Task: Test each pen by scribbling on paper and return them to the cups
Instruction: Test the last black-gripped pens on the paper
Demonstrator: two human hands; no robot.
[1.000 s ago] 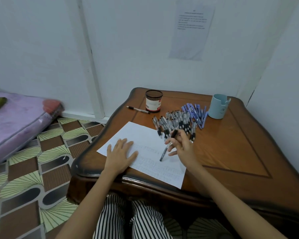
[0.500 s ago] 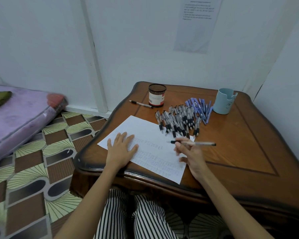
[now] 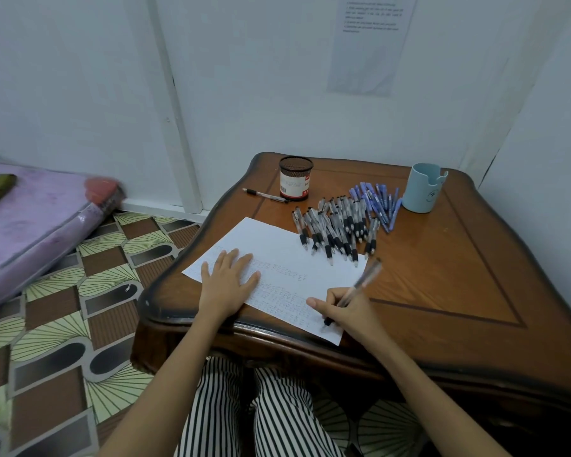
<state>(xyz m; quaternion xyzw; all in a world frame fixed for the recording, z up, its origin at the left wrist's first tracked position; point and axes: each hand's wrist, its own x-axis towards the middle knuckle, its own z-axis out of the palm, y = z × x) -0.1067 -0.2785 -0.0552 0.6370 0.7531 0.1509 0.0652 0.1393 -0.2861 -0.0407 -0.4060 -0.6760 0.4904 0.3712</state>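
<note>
A white sheet of paper with rows of faint scribbles lies on the brown wooden table. My left hand rests flat on the sheet's left part. My right hand grips a black pen in writing pose, its tip touching the paper's near right corner. Beyond the sheet lies a heap of several black pens, and several blue pens lie to its right. A black mesh cup stands at the back, a light blue cup at the back right.
One lone black pen lies left of the mesh cup. The table stands in a white wall corner; a printed notice hangs above. A purple mattress lies on the patterned floor at left. My striped trousers show under the table's near edge.
My right hand turned the pen from lying level above the sheet to a writing grip and brought its tip down onto the paper's near right corner. My left hand stayed flat.
</note>
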